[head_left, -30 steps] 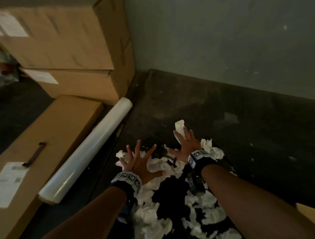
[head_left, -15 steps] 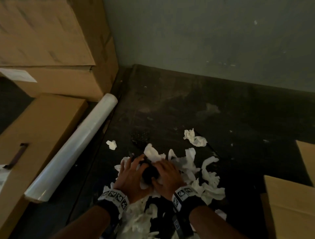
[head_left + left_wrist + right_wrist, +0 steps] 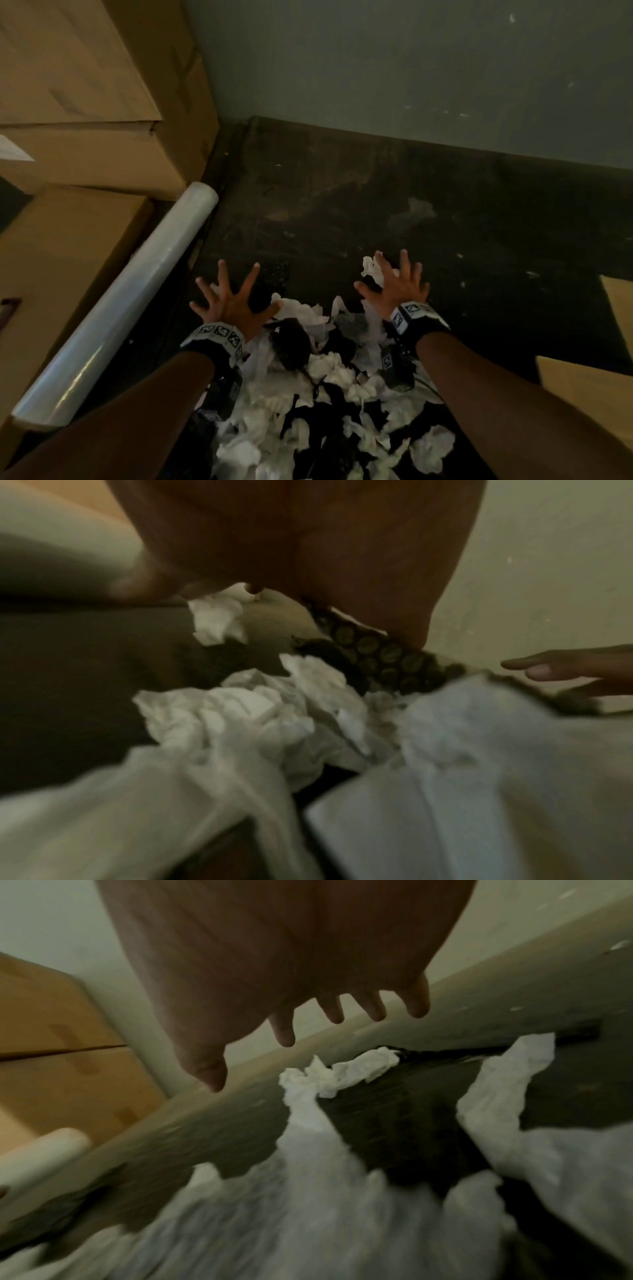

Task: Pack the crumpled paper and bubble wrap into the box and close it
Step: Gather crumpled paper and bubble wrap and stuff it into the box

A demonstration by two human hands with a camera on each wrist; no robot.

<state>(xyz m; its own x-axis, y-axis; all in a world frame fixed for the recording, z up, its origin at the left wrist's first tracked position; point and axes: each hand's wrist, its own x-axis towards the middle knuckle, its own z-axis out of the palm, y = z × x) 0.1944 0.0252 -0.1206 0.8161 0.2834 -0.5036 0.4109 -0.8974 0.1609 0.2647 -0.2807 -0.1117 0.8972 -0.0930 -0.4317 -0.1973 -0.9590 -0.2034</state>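
Note:
A pile of crumpled white paper [image 3: 329, 394] mixed with dark bubble wrap [image 3: 291, 346] lies on the dark floor in front of me. My left hand [image 3: 227, 291] hovers at the pile's far left edge with its fingers spread wide and holds nothing. A small paper scrap [image 3: 219, 620] lies under it, beside bubble wrap [image 3: 373, 653]. My right hand [image 3: 394, 277] is spread the same way at the far right, over another paper scrap [image 3: 371, 270]; its fingers [image 3: 342, 1010] are straight and empty. Tan cardboard box flaps [image 3: 589, 404] show at the right edge.
A roll of clear stretch film [image 3: 137, 298] lies diagonally on the left, against a flat cardboard box [image 3: 61, 260]. Two large stacked boxes [image 3: 102, 102] fill the upper left corner. A grey wall [image 3: 411, 68] closes the far side, with bare floor before it.
Half a second ago both hands were pressed together on a clump in the middle of the pile. They have let go, moved apart and reached forward with fingers spread.

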